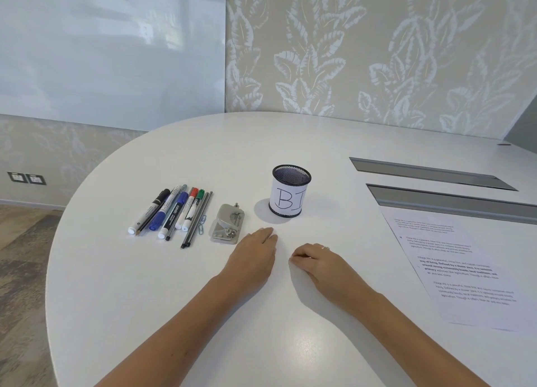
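Note:
My left hand (255, 254) lies flat on the white table (174, 299) with straight fingers, just right of a grey hole punch (228, 224). My right hand (316, 263) rests on the table beside it with loosely curled fingers and holds nothing. A black mesh pen cup (289, 192) with a white paper label marked "BI" stands beyond both hands. Several markers and pencils (174, 212) lie side by side to the left of the punch, with two paper clips (202, 224) between them and the punch.
Printed paper sheets (459, 264) lie at the right of the table. Two grey cable slots (430, 173) are set into the tabletop behind them. The table's rounded edge curves along the left, with floor below. A glass board and patterned wall stand behind.

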Action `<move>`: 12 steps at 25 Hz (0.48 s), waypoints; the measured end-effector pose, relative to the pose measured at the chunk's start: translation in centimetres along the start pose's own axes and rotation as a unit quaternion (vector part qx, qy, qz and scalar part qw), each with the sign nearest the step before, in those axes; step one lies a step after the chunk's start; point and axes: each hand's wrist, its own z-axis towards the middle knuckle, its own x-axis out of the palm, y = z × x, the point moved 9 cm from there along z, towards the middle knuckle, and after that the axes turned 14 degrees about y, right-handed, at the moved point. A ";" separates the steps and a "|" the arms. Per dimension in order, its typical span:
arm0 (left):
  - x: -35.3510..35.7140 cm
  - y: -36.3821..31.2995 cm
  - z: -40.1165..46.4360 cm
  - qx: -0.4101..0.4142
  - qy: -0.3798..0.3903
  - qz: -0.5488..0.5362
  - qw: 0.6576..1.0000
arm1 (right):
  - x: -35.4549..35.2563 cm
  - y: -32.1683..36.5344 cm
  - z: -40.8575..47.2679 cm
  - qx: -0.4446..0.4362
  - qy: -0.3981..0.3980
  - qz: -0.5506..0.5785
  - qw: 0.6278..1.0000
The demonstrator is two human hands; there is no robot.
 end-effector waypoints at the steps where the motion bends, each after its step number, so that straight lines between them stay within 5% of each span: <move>1: 0.0 0.1 0.1 0.002 -0.004 -0.002 1.000 | -0.1 0.2 0.0 -0.010 -0.011 -0.024 1.000; 12: -0.4 0.2 0.1 0.003 -0.001 0.001 1.000 | -0.7 -1.8 2.9 0.101 0.087 0.017 0.991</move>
